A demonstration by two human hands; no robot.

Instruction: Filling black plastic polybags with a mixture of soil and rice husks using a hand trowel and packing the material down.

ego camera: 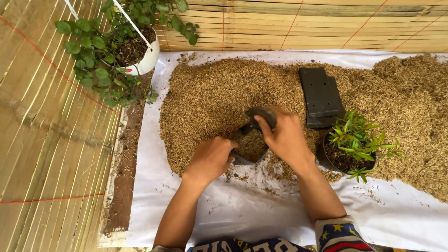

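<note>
both of your hands are gripping the black grow bag (252, 145) at the husk pile's (210, 93) near edge: left hand (212, 157) clutching its left rim, right hand (283, 136) pinching the far rim.

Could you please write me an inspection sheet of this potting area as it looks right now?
Surface: white sheet spread on the floor, largely covered by a heap of rice husks.
Job's things: black nursery bag, partly filled with husks, held open on the heap.
Clutter: stack of flat black bags; small green seedling in a black bag.
Grippers: left hand grips the bag's near rim; right hand grips its far rim.
Cables: nothing seen.
Surroundings: bamboo slat walls; white hanging pot with a leafy plant.
</note>
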